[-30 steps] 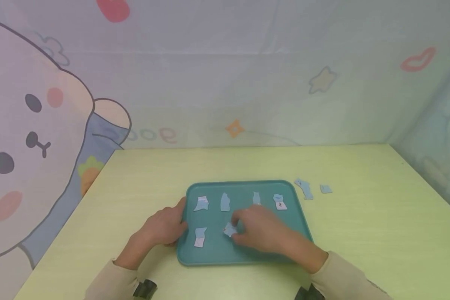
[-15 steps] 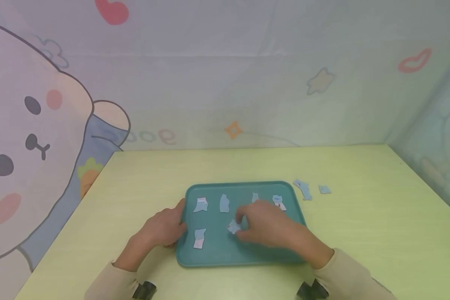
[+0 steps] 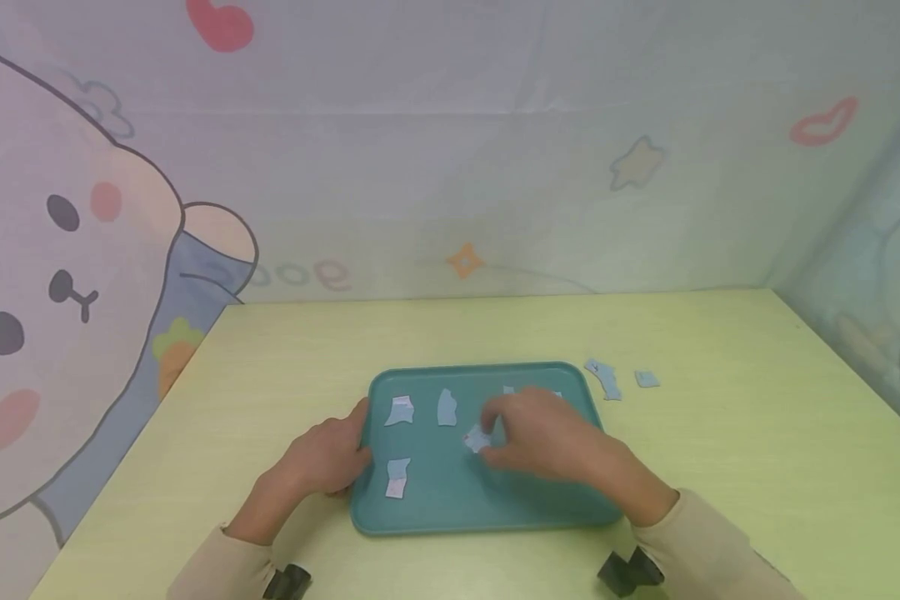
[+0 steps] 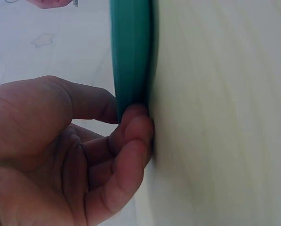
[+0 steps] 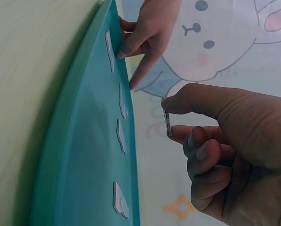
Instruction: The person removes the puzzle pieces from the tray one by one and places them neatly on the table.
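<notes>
Altogether two hands (image 3: 326, 454) (image 3: 540, 435), one tray (image 3: 450, 504)

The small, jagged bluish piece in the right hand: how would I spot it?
On the pale yellow table lies a rectangular teal tray. Above it, the bare right hand pinches the small, jagged bluish piece. Its neighbours lie flat; only this one is held up.

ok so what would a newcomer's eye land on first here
Probably the big cartoon animal on the backdrop, filling much of the head view's left side. Next, likely the teal tray on the yellowish table, its left edge gripped by the left hand. Over the tray, the right hand pinches a small light blue piece.
</notes>
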`<state>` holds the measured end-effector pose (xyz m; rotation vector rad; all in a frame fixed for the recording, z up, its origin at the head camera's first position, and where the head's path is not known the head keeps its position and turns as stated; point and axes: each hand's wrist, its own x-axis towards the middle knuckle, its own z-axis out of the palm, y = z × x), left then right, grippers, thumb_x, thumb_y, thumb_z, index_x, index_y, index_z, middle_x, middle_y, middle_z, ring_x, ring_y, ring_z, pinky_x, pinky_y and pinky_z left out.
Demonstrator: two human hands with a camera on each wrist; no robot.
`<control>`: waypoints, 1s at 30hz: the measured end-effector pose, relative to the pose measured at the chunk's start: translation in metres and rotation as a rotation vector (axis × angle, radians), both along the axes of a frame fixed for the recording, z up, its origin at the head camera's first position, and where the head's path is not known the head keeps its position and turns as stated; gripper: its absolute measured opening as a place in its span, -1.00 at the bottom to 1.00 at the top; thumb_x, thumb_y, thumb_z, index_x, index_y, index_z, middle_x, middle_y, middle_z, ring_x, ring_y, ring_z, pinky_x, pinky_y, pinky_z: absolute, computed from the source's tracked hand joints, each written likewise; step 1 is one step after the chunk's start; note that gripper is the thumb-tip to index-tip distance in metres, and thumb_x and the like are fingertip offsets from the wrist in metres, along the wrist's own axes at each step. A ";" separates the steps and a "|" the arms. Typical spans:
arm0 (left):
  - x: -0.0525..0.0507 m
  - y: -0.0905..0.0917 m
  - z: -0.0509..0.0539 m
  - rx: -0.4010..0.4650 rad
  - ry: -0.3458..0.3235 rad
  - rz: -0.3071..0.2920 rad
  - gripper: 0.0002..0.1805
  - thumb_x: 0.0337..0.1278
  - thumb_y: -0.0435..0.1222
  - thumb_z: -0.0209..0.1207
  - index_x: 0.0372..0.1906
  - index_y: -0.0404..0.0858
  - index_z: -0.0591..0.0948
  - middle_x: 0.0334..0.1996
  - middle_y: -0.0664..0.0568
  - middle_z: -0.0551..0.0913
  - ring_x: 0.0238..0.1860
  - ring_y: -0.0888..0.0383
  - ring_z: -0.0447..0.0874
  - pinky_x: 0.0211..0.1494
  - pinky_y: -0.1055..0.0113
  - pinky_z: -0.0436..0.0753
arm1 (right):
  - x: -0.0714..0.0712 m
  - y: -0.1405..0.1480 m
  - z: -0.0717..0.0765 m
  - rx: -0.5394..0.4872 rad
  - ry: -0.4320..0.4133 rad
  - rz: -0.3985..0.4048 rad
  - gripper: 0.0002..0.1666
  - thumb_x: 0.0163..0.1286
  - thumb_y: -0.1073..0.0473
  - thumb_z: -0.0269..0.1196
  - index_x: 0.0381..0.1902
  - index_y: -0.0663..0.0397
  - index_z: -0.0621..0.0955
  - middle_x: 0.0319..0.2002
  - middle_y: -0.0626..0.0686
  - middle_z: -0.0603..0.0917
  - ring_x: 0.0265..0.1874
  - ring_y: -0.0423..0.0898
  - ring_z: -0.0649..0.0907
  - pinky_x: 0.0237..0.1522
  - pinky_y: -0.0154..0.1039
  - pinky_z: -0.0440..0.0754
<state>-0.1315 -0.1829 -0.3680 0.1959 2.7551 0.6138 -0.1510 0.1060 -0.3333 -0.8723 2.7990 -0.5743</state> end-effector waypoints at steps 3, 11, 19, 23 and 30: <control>0.000 0.000 0.000 0.005 0.007 -0.001 -0.21 0.39 -0.40 -0.01 0.63 -0.55 0.04 -0.74 0.01 0.52 -0.74 0.19 0.43 -0.59 0.35 0.33 | -0.002 0.003 0.002 -0.005 -0.003 -0.001 -0.74 0.29 0.08 0.43 -0.12 0.09 0.77 -0.60 -0.16 0.55 -0.55 -0.21 0.45 -0.41 -0.27 0.45; -0.001 0.000 0.000 -0.003 0.009 0.004 -0.21 0.39 -0.40 0.00 0.63 -0.54 0.04 -0.70 0.00 0.53 -0.73 0.17 0.46 -0.58 0.33 0.36 | -0.008 0.009 0.003 -0.025 0.036 0.011 -0.74 0.30 0.06 0.43 -0.14 0.08 0.77 -0.63 -0.17 0.53 -0.59 -0.24 0.42 -0.47 -0.30 0.41; -0.001 0.000 -0.001 0.006 0.015 0.004 -0.21 0.39 -0.39 0.00 0.63 -0.53 0.04 -0.70 -0.01 0.53 -0.72 0.16 0.47 -0.58 0.33 0.36 | -0.013 0.017 0.007 -0.038 0.066 -0.009 -0.73 0.31 0.04 0.42 -0.14 0.08 0.78 -0.62 -0.18 0.53 -0.60 -0.25 0.43 -0.45 -0.30 0.44; -0.002 0.001 -0.002 0.006 0.018 0.004 -0.21 0.39 -0.39 0.01 0.63 -0.54 0.05 -0.70 -0.01 0.53 -0.73 0.16 0.47 -0.58 0.33 0.35 | -0.015 0.023 0.009 -0.049 0.089 -0.035 -0.77 0.30 0.05 0.42 -0.18 0.06 0.77 -0.69 -0.17 0.46 -0.65 -0.25 0.39 -0.48 -0.30 0.40; -0.003 0.001 -0.002 -0.001 0.008 0.010 -0.20 0.38 -0.40 0.01 0.63 -0.54 0.05 -0.71 0.00 0.52 -0.73 0.18 0.45 -0.58 0.35 0.34 | -0.023 0.036 0.011 -0.064 0.089 -0.072 -0.77 0.34 0.08 0.44 -0.17 0.11 0.75 -0.71 -0.14 0.48 -0.68 -0.23 0.42 -0.52 -0.29 0.40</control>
